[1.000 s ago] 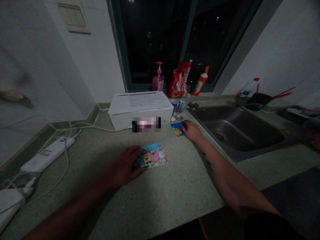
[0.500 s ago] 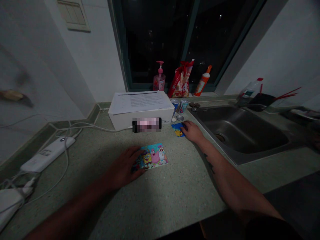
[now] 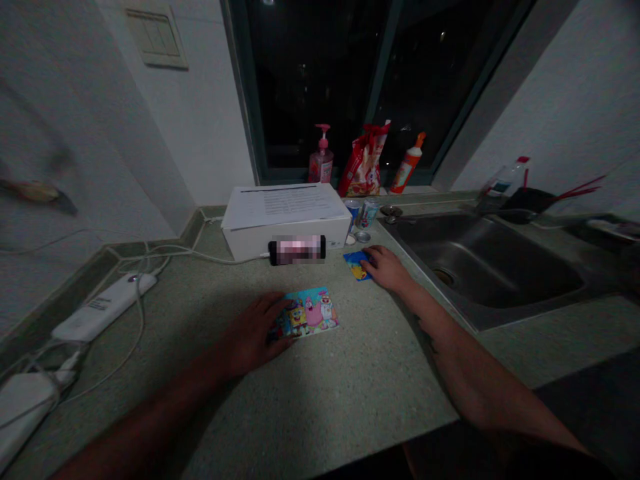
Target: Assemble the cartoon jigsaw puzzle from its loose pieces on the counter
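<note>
A colourful cartoon card lies flat on the speckled green counter. My left hand rests on its left end, fingers apart, covering that part of the picture. Farther right and a little farther back is a smaller blue card with a yellow figure. The fingers of my right hand lie over its right edge, closed together; whether they pinch it is hard to see. Behind the cards a phone with a blurred screen leans against a white box.
Two small cans stand right of the box. A sink is at the right. A pump bottle, a red bag and an orange bottle line the window. Power strips with cables lie left.
The view has shifted slightly. My right hand and the blue card have come a little nearer to me. My left hand stays on the cartoon card.
</note>
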Available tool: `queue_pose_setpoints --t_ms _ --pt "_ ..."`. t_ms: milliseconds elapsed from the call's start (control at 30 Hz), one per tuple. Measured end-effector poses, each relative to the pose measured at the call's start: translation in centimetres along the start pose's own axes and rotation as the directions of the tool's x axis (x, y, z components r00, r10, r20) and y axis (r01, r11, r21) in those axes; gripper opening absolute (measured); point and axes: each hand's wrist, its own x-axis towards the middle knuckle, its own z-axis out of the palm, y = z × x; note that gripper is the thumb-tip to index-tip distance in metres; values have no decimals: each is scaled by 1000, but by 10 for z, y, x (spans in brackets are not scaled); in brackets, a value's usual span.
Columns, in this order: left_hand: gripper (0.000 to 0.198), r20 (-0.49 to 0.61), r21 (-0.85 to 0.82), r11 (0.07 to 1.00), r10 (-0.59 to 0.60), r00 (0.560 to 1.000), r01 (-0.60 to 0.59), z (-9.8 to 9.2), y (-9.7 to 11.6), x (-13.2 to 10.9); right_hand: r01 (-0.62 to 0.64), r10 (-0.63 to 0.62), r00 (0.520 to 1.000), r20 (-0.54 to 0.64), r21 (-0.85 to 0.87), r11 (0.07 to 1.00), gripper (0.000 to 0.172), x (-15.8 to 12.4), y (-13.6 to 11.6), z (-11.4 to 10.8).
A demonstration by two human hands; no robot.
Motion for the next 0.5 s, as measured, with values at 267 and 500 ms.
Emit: queue_pose_setpoints --t_ms 267,500 --pt "65 2 4 1000 15 1000 -15 0 1 0 94 -94 995 -30 21 995 45 -26 -2 0" --pt "63 9 43 999 23 1000 -24 -2 3 1 154 -148 987 -69 91 984 53 -42 -4 -5"
